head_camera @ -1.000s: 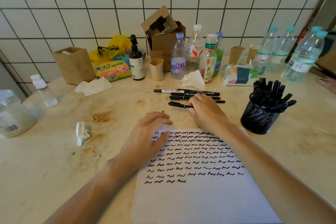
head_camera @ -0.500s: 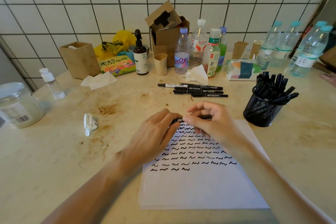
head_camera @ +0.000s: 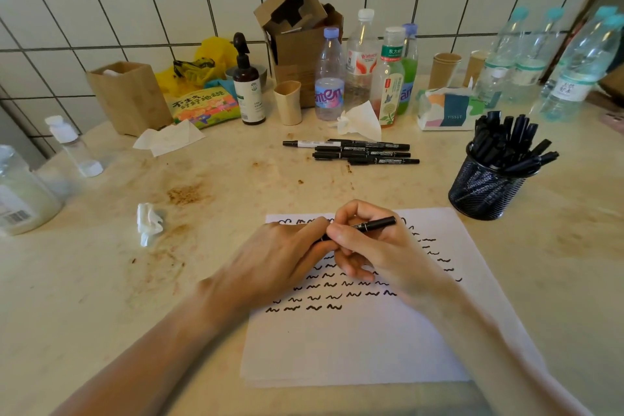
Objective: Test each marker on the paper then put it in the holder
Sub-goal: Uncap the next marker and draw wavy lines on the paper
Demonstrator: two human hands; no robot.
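A white paper (head_camera: 364, 344) with rows of black squiggles lies in front of me. Above it my right hand (head_camera: 378, 246) grips a black marker (head_camera: 378, 223), which points up and to the right. My left hand (head_camera: 280, 253) pinches the marker's left end, the cap side, mostly hidden under my fingers. Several loose black markers (head_camera: 358, 152) lie in a row farther back. A black mesh holder (head_camera: 483, 189) full of markers stands at the right of the paper.
Bottles (head_camera: 329, 78), a cardboard box (head_camera: 297, 34), paper cups (head_camera: 444, 69), a tissue pack (head_camera: 447, 111) and a pump bottle (head_camera: 248, 88) line the tiled wall. A crumpled tissue (head_camera: 148, 223) and a jar (head_camera: 20, 192) sit at the left. The counter is stained.
My right hand picked a marker off the row and brought it over the paper. My left hand left the paper and now pinches the marker's end.
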